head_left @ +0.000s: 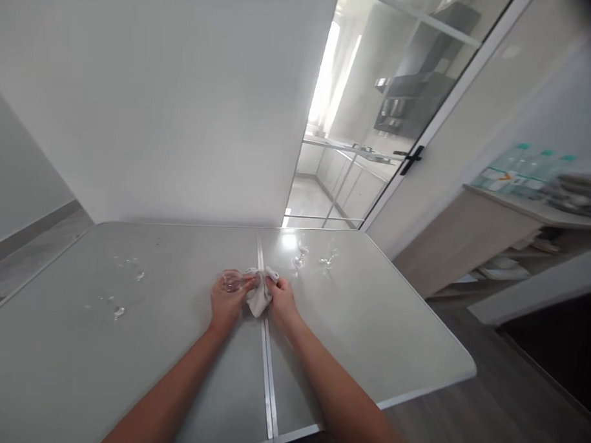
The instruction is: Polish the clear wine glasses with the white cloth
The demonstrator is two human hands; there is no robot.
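My left hand (226, 301) is closed round a clear stemmed glass (232, 283), its bowl turned to the left. My right hand (282, 300) grips a white cloth (260, 300), which hangs between both hands and wraps the glass at its right end. What the cloth covers there is hidden. Both hands are above the middle of the table, near its seam. To their right, two clear glasses (300, 259) (328, 261) are on the table. Faint transparent pieces of glassware (119, 312) (140, 276) show at the left; their outlines are hard to make out.
The pale table (197, 386) has a metal seam (267, 369) down its middle and stands against a white wall (183, 101). Beyond is a glass door (349, 159) with a black handle (412, 159). At right, a shelf unit (489, 235) bears several bottles (513, 171).
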